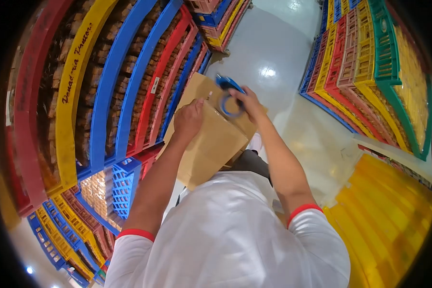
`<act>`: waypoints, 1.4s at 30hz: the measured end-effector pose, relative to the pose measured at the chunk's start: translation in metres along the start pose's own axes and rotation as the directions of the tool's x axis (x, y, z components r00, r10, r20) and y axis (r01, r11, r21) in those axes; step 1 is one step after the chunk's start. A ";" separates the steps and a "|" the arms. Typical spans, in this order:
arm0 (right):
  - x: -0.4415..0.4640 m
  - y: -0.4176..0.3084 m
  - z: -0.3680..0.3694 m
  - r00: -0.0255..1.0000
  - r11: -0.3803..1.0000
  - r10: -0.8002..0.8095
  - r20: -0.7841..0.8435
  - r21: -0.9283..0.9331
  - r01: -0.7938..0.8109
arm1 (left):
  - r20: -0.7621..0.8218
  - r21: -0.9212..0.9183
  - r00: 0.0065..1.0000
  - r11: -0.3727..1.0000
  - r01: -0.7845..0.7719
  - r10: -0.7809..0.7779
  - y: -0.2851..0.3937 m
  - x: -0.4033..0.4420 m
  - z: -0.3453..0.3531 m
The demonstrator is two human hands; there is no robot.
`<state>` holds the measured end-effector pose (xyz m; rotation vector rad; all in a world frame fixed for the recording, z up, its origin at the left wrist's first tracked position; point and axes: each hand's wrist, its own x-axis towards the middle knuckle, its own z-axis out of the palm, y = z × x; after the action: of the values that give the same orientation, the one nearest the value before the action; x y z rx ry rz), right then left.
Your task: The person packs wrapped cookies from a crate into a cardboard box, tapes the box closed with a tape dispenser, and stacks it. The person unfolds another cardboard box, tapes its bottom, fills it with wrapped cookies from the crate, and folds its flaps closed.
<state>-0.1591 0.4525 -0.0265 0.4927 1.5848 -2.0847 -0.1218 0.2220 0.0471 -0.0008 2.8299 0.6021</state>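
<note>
A brown cardboard box (211, 139) is held close in front of my body, tilted. My left hand (189, 117) presses on its upper left part with the fingers drawn together; nothing can be made out in them. In my right hand (248, 103) is a blue tape dispenser (228, 85) with a roll of tape, slightly blurred, over the right side of the box. A seam runs across the cardboard between the two hands.
Stacked coloured crates (113, 91) filled with small brown packages rise close on the left. More stacked crates (355, 62) stand at the right. Yellow plastic strips (384, 216) lie at the lower right. Between the stacks is a grey floor (278, 62).
</note>
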 end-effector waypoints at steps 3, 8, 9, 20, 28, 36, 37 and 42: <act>-0.091 0.007 -0.059 0.999 0.998 0.050 -0.001 0.032 -0.050 | -0.032 0.007 0.999 1.000 -0.010 0.010 0.000 0.002 0.000; -0.164 -0.034 -0.047 0.979 0.953 -0.155 -0.135 -0.281 0.113 | -0.034 -0.020 0.999 1.000 0.003 -0.004 -0.012 0.002 -0.003; -0.162 -0.032 -0.040 0.910 0.873 -0.383 -0.159 -0.385 0.300 | -0.067 -0.082 0.997 0.996 -0.031 0.025 -0.033 0.000 0.005; -0.115 -0.063 0.054 0.630 0.186 -0.681 0.374 -0.743 0.643 | 0.050 -0.893 0.863 0.365 0.264 -0.503 -0.169 -0.190 0.018; -0.128 -0.032 0.144 0.625 -0.030 -0.247 0.740 -0.651 0.759 | -0.005 -0.837 0.844 0.463 0.290 -0.537 -0.150 -0.181 0.015; -0.141 0.000 0.151 0.607 -0.120 -0.325 0.726 -0.668 0.735 | 0.046 -0.908 0.891 0.354 0.226 -0.452 -0.159 -0.188 0.015; -0.129 -0.017 0.142 0.609 -0.098 -0.430 0.666 -0.705 0.702 | 0.068 -0.906 0.882 0.342 0.251 -0.467 -0.152 -0.188 0.007; -0.056 -0.082 0.056 0.782 0.400 -0.623 0.001 -0.859 0.319 | 0.315 -0.922 0.847 0.072 0.380 -0.428 -0.166 -0.180 0.015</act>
<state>-0.1596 0.4250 0.0837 -0.0154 2.9521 -1.2617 0.0653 0.0675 0.0108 -1.0146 1.6978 2.0980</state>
